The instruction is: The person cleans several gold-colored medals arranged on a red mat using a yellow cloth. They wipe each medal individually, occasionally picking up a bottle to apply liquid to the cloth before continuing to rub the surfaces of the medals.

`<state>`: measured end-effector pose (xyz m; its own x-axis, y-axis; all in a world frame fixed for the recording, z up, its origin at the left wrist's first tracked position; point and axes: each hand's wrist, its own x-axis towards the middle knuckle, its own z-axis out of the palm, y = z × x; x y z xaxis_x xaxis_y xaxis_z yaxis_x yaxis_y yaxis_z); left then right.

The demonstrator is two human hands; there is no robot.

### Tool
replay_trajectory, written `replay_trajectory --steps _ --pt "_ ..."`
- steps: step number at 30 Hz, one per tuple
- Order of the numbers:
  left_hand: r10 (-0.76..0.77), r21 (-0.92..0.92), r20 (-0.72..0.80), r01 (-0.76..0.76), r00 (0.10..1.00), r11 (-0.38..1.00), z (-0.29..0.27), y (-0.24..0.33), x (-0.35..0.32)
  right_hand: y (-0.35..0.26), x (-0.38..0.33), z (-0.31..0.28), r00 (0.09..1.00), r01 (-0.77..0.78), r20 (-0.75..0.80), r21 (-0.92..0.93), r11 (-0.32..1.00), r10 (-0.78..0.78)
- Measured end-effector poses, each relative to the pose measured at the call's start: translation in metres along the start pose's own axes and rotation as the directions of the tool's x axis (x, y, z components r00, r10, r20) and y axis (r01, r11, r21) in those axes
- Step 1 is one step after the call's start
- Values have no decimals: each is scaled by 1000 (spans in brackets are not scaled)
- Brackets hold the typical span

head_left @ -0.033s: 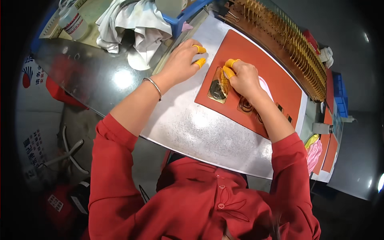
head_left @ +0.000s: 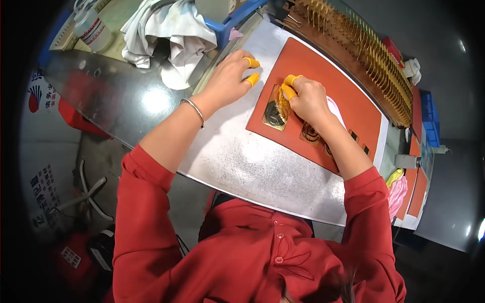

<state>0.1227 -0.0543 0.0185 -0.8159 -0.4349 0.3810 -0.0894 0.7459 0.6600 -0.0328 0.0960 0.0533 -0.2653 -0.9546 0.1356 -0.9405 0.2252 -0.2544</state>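
Observation:
My left hand (head_left: pixel 229 78) rests on the pale tabletop, left of an orange-brown mat (head_left: pixel 313 65). Its thumb and forefinger, both in yellow finger cots, are apart with nothing between them. Over the mat, my right hand (head_left: pixel 308 98) has its cot-covered thumb and forefinger closed together at the upper right edge of a gold-and-black decorated plate (head_left: pixel 275 113). Whatever they pinch is too small or hidden to name. A pink-and-white rounded thing (head_left: pixel 333 108) shows partly behind this hand. Round dark-and-gold pieces (head_left: pixel 309 132) lie by my right wrist, partly covered by the forearm.
A long rack of upright gold-coloured pieces (head_left: pixel 364 55) borders the mat's far right side. White cloths (head_left: pixel 169 35) lie at the upper left, beside a clear bottle (head_left: pixel 92 31) and a blue tray (head_left: pixel 222 30). Pink cloth (head_left: pixel 397 194) sits to the right.

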Motion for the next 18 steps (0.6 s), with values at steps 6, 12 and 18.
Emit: replay_trajectory --steps 6,12,18 --pt "-6 1 -11 6 1000 1000 1 3 2 5 0 -1 1000 9 -22 0 1000 -9" --pt "20 22 -31 -19 999 1000 2 -3 1 -5 -13 6 991 95 -97 46 994 -90" --pt "14 -3 -12 -14 1000 1000 -2 0 -3 -2 -12 4 994 77 -76 13 997 -76"
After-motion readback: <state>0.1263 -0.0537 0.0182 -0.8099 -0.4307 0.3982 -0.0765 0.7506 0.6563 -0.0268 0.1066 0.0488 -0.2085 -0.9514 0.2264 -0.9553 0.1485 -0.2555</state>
